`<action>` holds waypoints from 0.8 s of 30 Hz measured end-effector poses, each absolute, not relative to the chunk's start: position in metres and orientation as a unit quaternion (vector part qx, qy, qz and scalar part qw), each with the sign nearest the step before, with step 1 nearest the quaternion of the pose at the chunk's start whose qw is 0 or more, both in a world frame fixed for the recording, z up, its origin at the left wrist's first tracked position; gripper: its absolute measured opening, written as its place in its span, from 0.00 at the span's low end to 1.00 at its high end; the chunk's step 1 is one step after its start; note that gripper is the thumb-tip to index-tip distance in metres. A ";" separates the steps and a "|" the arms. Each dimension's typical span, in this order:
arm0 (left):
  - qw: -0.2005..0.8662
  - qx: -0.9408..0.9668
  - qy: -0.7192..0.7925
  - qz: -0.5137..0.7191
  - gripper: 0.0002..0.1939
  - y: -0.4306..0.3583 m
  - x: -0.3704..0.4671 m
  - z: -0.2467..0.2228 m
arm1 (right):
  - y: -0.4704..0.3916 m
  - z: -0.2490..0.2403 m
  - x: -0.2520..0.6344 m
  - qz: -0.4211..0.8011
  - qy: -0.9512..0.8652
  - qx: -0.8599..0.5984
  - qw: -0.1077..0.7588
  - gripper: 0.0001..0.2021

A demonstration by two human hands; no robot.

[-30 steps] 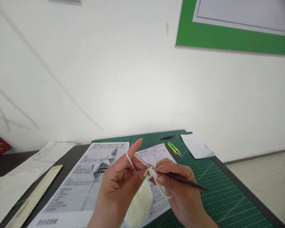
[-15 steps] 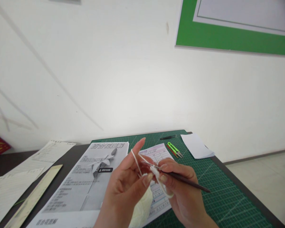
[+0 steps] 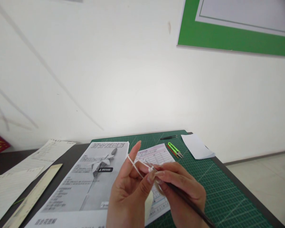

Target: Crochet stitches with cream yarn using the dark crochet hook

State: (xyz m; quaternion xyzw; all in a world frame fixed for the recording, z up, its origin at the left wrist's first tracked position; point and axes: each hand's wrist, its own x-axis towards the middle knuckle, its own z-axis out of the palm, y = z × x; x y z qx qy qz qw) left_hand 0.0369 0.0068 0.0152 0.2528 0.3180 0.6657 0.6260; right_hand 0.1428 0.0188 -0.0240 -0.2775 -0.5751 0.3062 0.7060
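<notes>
My left hand (image 3: 130, 186) pinches a small piece of white crochet work (image 3: 151, 169) between thumb and fingers. Its index finger points up, with a strand of white yarn (image 3: 135, 165) looped around it. In my right hand (image 3: 182, 186) is a crochet hook (image 3: 190, 203) with a dark handle; its thin metal tip lies at the crochet work. The fingertips of both hands meet there and cover most of the stitches. Behind my left hand, partly hidden, sits a pale ball of yarn (image 3: 148, 204).
A green cutting mat (image 3: 224, 193) covers the table. Left lie a printed flower sheet (image 3: 71, 177), a ruler (image 3: 35, 193) and handwritten pages (image 3: 42, 155). Green thread snips (image 3: 174, 148), black tweezers (image 3: 168, 137) and white paper (image 3: 196, 147) lie toward the back. A printed chart (image 3: 156, 153) is beneath my hands.
My right hand has turned and moved closer to my left, so the hook's handle now slopes more steeply down. My left index finger has shifted slightly left and down.
</notes>
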 end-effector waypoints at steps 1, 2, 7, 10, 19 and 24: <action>0.627 0.253 0.317 0.665 0.25 0.008 0.036 0.015 | 0.019 -0.024 0.143 0.308 -0.576 -0.275 0.705 0.18; 0.627 0.255 0.312 0.666 0.25 0.009 0.035 0.015 | 0.019 -0.023 0.142 0.312 -0.578 -0.273 0.703 0.18; 0.596 0.290 0.300 0.686 0.26 0.010 0.036 0.016 | 0.020 -0.023 0.142 0.353 -0.564 -0.258 0.701 0.14; 0.546 0.307 0.334 0.704 0.25 0.008 0.038 0.017 | 0.024 -0.023 0.141 0.413 -0.508 -0.227 0.721 0.09; 0.529 0.337 0.370 0.686 0.28 0.009 0.032 0.016 | 0.031 -0.024 0.140 0.628 -0.337 -0.160 0.682 0.06; 0.560 0.355 0.339 0.667 0.29 0.012 0.028 0.014 | 0.030 -0.023 0.142 0.650 -0.309 -0.155 0.677 0.05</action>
